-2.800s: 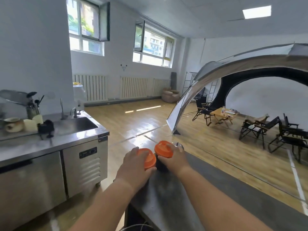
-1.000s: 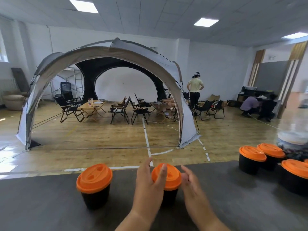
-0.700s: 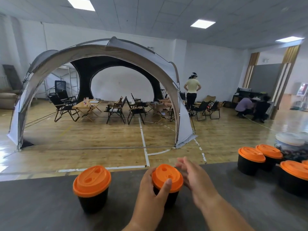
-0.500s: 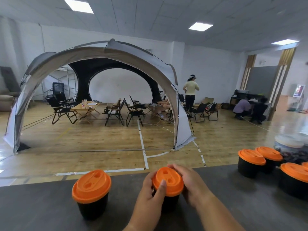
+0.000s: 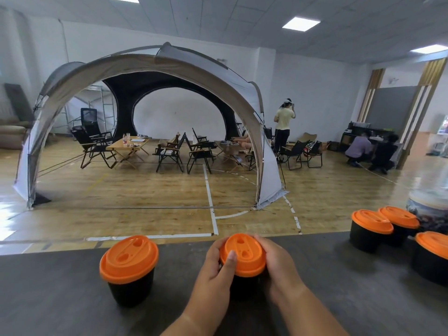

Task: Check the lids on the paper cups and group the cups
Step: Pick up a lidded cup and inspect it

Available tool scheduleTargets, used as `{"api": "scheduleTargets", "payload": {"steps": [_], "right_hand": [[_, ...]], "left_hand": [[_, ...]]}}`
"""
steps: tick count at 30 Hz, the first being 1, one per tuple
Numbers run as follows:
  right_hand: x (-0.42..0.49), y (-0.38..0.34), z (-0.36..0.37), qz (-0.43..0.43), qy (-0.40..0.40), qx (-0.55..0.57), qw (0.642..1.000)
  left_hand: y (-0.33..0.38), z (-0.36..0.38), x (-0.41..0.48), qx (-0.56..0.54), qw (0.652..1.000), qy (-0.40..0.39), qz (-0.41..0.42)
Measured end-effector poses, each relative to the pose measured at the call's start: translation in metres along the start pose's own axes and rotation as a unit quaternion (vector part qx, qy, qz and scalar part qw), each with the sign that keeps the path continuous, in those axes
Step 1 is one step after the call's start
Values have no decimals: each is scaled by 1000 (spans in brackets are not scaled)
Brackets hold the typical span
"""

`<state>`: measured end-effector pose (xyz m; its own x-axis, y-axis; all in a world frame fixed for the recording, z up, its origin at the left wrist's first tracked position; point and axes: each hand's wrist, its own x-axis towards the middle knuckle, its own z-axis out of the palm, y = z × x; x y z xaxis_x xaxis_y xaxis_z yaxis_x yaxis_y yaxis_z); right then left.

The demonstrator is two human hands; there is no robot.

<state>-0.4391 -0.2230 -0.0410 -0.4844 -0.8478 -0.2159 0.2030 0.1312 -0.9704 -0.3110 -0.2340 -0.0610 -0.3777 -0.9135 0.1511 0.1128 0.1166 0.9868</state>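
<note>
Two bare forearms reach in from the bottom edge over a dark grey tabletop (image 5: pixel 60 299). The left hand (image 5: pixel 211 275) and the right hand (image 5: pixel 278 265) close in from either side on one black paper cup (image 5: pixel 242 286) capped with a round orange plastic lid (image 5: pixel 242 254). Both hands are curled round it. The left thumb (image 5: pixel 230 259) lies up over the lid's near rim, and the right fingers bend round the lid's right edge and the cup wall. The cup stands upright on the table, its body mostly hidden by the hands.

Near the left hand but apart from it, a second black cup with an orange lid (image 5: pixel 129 270) stands alone, with no hand on it. Well to the right of the hands sits a cluster of three orange-lidded black cups (image 5: pixel 368 229), packed close together. Just behind the cluster, at the right edge, is a blurred jar with a pale lid (image 5: pixel 429 212).

Beyond the table's far edge lies a wooden floor (image 5: pixel 145 190) marked with white lines. On it stands a grey dome tent (image 5: pixel 145 66) sheltering black folding chairs (image 5: pixel 169 151). A standing person in a pale yellow top (image 5: pixel 283 127) is just right of the tent. Two crouching people (image 5: pixel 358 149) are farther right, by the wall.
</note>
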Motion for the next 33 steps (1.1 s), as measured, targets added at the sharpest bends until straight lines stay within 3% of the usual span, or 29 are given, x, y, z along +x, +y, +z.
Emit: {"api": "scheduleTargets", "payload": {"steps": [13,20,25,33], "right_hand": [[-3,13,6,-173,2,-156,972],[-5,22,12,-189,-19,-145,971],[-14,23,16,-190,-103,-174,961],[-11,32,20,-214,-114,-211,947]], "left_hand": [[-4,-6,4,5,999,37,-6],[-3,-5,5,1,999,43,-14],[-2,-8,5,-22,998,51,-29],[1,-11,4,-61,995,61,-45]]}}
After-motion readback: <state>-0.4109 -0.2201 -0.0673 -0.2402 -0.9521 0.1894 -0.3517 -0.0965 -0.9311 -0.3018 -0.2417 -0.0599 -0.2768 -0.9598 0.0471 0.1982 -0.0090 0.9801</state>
